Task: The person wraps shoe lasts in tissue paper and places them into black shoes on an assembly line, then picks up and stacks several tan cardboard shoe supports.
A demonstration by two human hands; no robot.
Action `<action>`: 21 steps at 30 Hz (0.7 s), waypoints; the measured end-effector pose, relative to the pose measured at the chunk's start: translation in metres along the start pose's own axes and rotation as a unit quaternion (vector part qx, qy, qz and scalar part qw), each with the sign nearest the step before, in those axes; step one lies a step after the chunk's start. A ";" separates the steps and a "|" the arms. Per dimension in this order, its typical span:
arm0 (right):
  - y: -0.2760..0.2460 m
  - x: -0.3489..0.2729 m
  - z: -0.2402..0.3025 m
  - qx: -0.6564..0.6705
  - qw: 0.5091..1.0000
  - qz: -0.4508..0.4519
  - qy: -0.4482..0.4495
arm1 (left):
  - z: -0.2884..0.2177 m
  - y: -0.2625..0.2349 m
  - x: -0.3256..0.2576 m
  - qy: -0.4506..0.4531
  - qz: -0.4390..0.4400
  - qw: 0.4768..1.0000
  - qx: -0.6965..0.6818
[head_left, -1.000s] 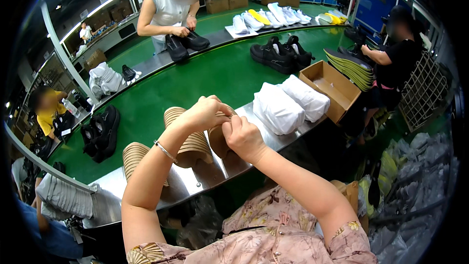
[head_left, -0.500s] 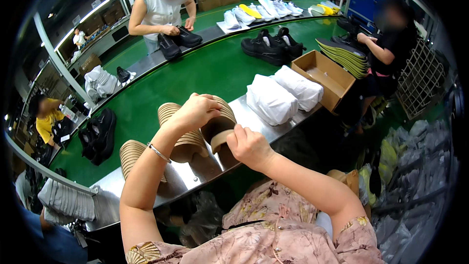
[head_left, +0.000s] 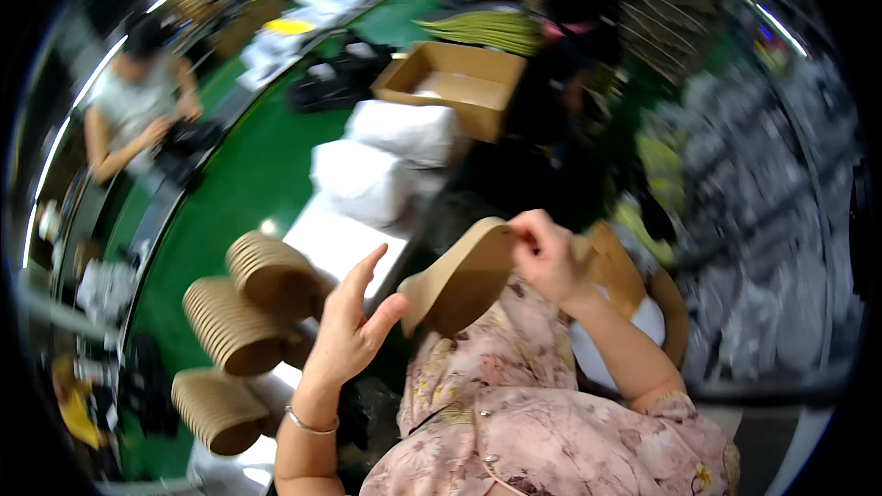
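A curved brown cardboard shoe insert point(head_left: 457, 280) hangs in front of my lap. My right hand point(head_left: 549, 262) pinches it by its far right end. Close to its other end is my left hand point(head_left: 354, 321), empty, with thumb and fingers spread; whether the thumb touches the cardboard I cannot tell. Left of that hand, nested brown inserts lie in three stacks: a far stack point(head_left: 271, 271), a middle stack point(head_left: 230, 326) and a near stack point(head_left: 219, 409).
Two white wrapped bundles point(head_left: 363, 179) lie on the metal shelf beside an open cardboard box point(head_left: 450, 83). Black shoes point(head_left: 340, 78) stand on the green belt point(head_left: 262, 165). Co-workers handle shoes across the belt and at the far side. Plastic-wrapped items point(head_left: 753, 248) fill the right.
My view has swung to the right. My right hand has carried the insert away from the stacks toward my lap. My left hand has left the stack and opened.
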State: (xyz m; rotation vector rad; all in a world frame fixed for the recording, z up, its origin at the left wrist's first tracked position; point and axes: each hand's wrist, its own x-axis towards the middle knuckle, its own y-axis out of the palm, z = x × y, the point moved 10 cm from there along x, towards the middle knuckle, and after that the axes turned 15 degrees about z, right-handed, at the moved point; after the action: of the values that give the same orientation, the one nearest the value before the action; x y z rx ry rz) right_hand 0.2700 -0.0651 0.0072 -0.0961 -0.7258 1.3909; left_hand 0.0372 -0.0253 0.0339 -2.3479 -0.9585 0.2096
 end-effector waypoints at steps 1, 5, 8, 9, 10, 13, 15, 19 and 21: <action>0.003 -0.007 0.006 0.000 0.999 -0.009 -0.034 | 0.033 0.031 0.007 -0.008 0.033 0.991 -0.132; 0.008 -0.053 -0.044 0.080 0.995 -0.022 0.055 | 0.071 0.146 0.036 -0.118 0.229 0.838 -0.480; -0.014 -0.084 -0.070 0.098 0.985 -0.089 0.108 | 0.060 0.210 0.033 -0.142 0.349 0.754 -0.538; -0.016 -0.086 -0.070 0.099 0.986 -0.102 0.092 | 0.059 0.224 0.026 -0.178 0.367 0.722 -0.559; -0.014 -0.084 -0.070 0.101 0.986 -0.111 0.076 | 0.045 0.232 0.027 -0.149 0.382 0.693 -0.592; -0.001 -0.058 -0.056 0.087 0.992 -0.086 0.041 | 0.025 0.239 0.029 -0.106 0.376 0.637 -0.664; 0.006 -0.049 -0.047 0.058 0.995 -0.080 0.012 | 0.048 0.240 0.023 -0.111 0.337 0.672 -0.650; 0.011 -0.020 -0.032 0.100 0.994 0.005 -0.034 | 0.040 0.213 0.030 -0.127 0.286 0.722 -0.618; 0.037 -0.010 -0.035 0.181 0.979 0.096 -0.004 | 0.036 0.188 0.028 -0.074 0.246 0.764 -0.592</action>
State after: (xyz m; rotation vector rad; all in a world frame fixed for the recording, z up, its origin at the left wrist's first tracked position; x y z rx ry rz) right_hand 0.2563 -0.0544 -0.0414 0.1288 -0.4677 1.6891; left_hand 0.1555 -0.0967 -0.1018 -3.8055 -0.5178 -0.0641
